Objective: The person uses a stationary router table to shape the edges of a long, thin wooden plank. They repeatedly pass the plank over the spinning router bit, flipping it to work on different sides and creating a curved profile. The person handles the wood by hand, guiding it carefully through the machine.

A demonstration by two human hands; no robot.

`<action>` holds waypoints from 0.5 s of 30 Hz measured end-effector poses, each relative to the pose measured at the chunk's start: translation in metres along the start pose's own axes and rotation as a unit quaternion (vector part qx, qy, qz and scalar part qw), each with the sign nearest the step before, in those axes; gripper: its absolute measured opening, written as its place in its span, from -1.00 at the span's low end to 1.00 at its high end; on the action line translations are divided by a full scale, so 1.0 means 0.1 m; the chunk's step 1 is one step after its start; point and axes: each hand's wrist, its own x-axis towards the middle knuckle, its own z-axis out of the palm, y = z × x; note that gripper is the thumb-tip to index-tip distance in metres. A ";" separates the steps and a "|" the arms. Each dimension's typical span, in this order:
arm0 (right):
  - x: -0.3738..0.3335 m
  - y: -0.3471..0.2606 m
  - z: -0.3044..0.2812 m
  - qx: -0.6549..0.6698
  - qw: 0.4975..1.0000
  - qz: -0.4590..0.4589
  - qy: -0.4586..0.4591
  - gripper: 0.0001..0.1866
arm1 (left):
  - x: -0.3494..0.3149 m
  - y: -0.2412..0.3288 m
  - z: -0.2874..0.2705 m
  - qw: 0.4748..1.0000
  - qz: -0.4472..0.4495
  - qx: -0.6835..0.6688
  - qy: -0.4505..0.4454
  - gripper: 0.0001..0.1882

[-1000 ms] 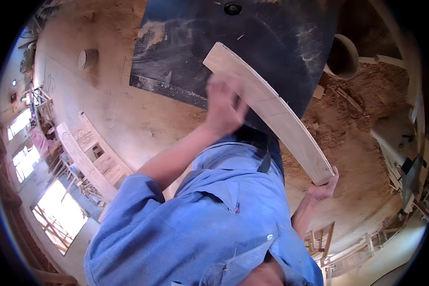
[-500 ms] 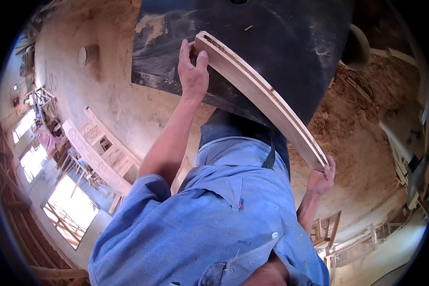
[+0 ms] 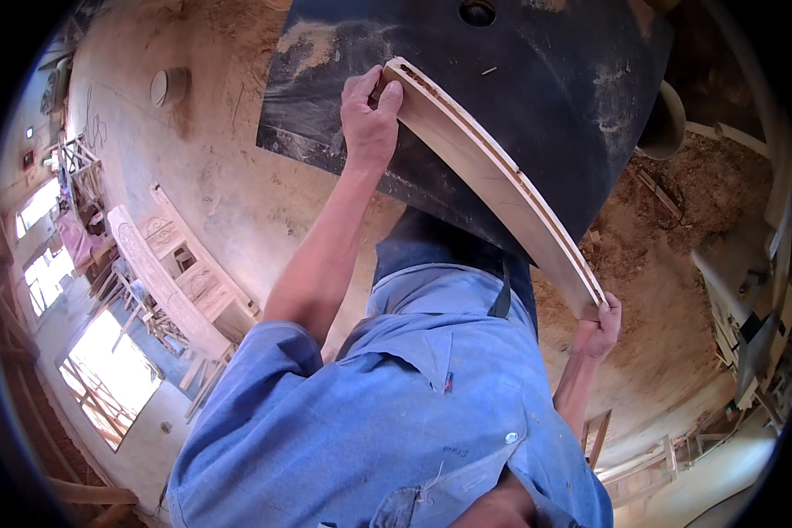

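A: Two hands on one curved wooden piece [image 3: 502, 185]? Containers?
B: No containers visible. Left hand [image 3: 370, 119] pinches its top end, right hand [image 3: 600, 327] curls around its lower end; it's held over the dark worktop [image 3: 572, 79].
A: Surroundings?
B: Sawdust floor [image 3: 678, 229], carved wooden frames [image 3: 172, 282] well left, pale round disc [image 3: 169, 86] on the floor.

Dark worktop [image 3: 537, 97] w/ sawdust patches [image 3: 312, 40]; curved wood strip [image 3: 502, 176] resting on it.
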 end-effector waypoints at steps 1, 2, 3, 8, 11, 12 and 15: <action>-0.03 -0.01 0.05 -0.007 1.000 0.012 -0.005 -0.66 | 0.02 0.01 0.00 1.000 -0.004 0.020 -0.002 -0.57; -0.05 -0.01 0.08 -0.013 1.000 0.025 -0.009 -0.67 | 0.05 0.00 -0.01 0.999 -0.003 0.053 -0.002 -0.56; -0.07 0.00 0.09 -0.024 0.999 0.041 -0.012 -0.67 | 0.09 -0.02 -0.02 0.996 -0.001 0.087 -0.002 -0.55; -0.18 0.05 0.19 -0.108 0.989 0.096 0.025 -0.69 | 0.23 -0.13 -0.06 0.980 0.031 0.198 0.000 -0.51; -0.24 0.08 0.25 -0.079 0.991 0.101 0.027 -0.73 | 0.26 -0.18 -0.05 0.985 0.006 0.174 0.015 -0.48; -0.23 0.08 0.24 -0.076 0.994 0.080 0.019 -0.74 | 0.26 -0.18 -0.05 0.991 -0.019 0.134 0.022 -0.48; -0.15 0.03 0.22 -0.045 0.999 0.013 0.012 -0.79 | 0.30 0.16 -0.09 0.988 -0.134 -0.070 0.015 -0.52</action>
